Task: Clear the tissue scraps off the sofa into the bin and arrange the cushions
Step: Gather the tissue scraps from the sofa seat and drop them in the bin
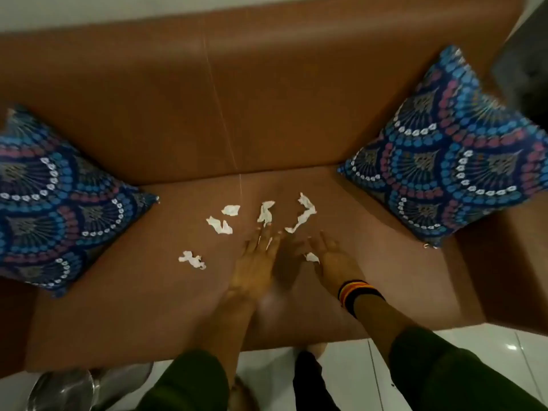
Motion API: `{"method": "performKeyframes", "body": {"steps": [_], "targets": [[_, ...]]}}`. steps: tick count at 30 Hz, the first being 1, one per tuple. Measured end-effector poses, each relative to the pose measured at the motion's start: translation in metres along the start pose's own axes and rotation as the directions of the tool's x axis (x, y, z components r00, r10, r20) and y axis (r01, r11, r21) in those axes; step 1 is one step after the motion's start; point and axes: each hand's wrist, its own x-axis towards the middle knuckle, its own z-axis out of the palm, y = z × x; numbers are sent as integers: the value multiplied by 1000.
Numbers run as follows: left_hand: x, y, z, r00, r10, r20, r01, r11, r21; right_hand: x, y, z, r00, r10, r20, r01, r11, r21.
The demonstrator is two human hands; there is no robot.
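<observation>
Several white tissue scraps [219, 225] lie scattered on the middle of the brown sofa seat [142, 292]. My left hand [257, 262] is stretched flat over the seat, fingers apart, its tips just short of one scrap [265, 213]. My right hand [335, 259] is also spread, with a small scrap [312, 257] beside its thumb; a long scrap [302, 216] lies beyond it. One blue patterned cushion [56, 200] lies at the sofa's left end, another [453, 155] leans at the right end. A lone scrap [192, 259] lies to the left.
A shiny metal bin [68, 390] stands on the white tiled floor [489, 345] at the lower left, below the sofa's front edge. The sofa backrest [207, 99] rises behind the seat. A dark object [527, 63] sits beyond the right armrest.
</observation>
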Motion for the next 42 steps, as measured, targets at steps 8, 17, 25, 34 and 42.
{"method": "performKeyframes", "body": {"steps": [8,17,25,34,42], "targets": [[39,-27,51,994,-62,85,56,996,68,28,24,71,993,-19,115,43,976,-212],[30,-32,74,995,-71,76,68,997,40,15,29,80,998,10,69,5,975,-222],[57,-30,30,989,-142,-37,128,958,-255,77,21,14,982,-3,-186,15,998,63],[126,-35,15,987,-157,44,162,974,-160,146,26,13,999,-42,2,42,979,-200],[82,-21,33,963,-270,-16,246,896,-369,101,23,33,993,-71,-98,67,997,-46]]}}
